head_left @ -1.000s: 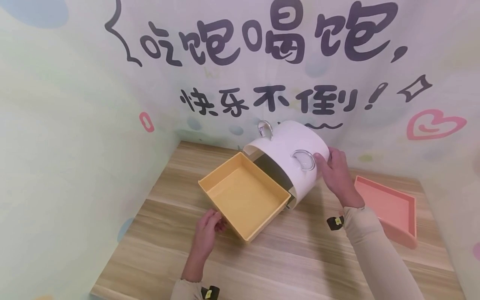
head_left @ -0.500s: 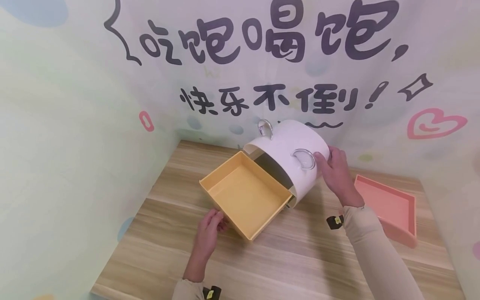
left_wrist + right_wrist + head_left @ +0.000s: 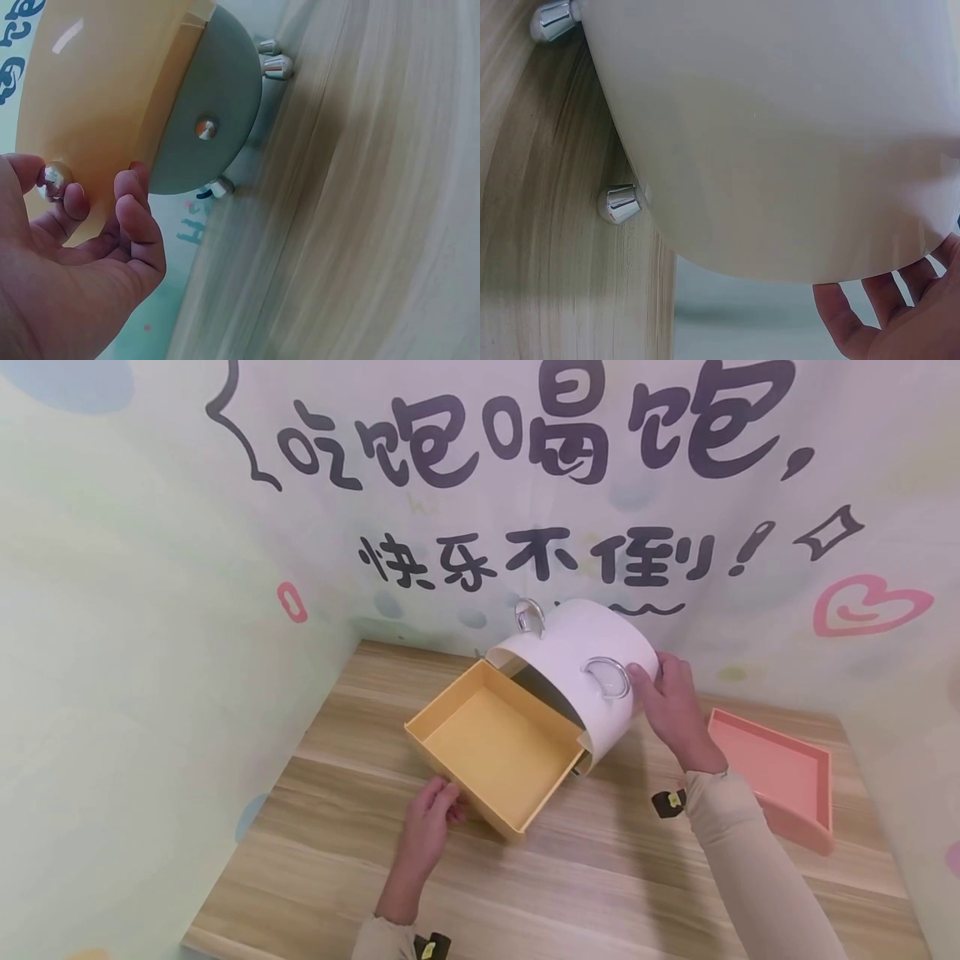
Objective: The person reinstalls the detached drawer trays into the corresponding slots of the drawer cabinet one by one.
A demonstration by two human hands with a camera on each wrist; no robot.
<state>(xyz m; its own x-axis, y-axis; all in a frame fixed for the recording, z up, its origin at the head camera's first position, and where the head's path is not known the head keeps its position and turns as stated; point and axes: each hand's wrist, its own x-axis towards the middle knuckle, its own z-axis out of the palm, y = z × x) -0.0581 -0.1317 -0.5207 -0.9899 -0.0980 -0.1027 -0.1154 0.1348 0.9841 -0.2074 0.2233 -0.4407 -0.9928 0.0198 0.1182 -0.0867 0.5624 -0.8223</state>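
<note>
A yellow drawer [image 3: 495, 747] sits at the mouth of a white rounded cabinet [image 3: 592, 647] that has silver ear-shaped handles on top. Between thumb and index finger, my left hand [image 3: 427, 822] pinches the silver knob [image 3: 54, 180] on the drawer's front. Below that drawer, the left wrist view shows a grey-green drawer front [image 3: 202, 97] with its own knob. My right hand [image 3: 673, 710] grips the cabinet's rear upper edge, thumb on top near one ear. Its fingers [image 3: 836, 315] curl behind the rear edge in the right wrist view.
A pink drawer [image 3: 780, 764] lies on the wooden table [image 3: 585, 885] at the right, partly behind my right forearm. Short silver feet [image 3: 621, 204] hold the cabinet up. A printed wall hanging [image 3: 480, 510] rises directly behind the table.
The yellow drawer has shifted slightly rightward, a little further into the cabinet mouth. My left hand has moved right with it. The right hand and the cabinet have stayed in place.
</note>
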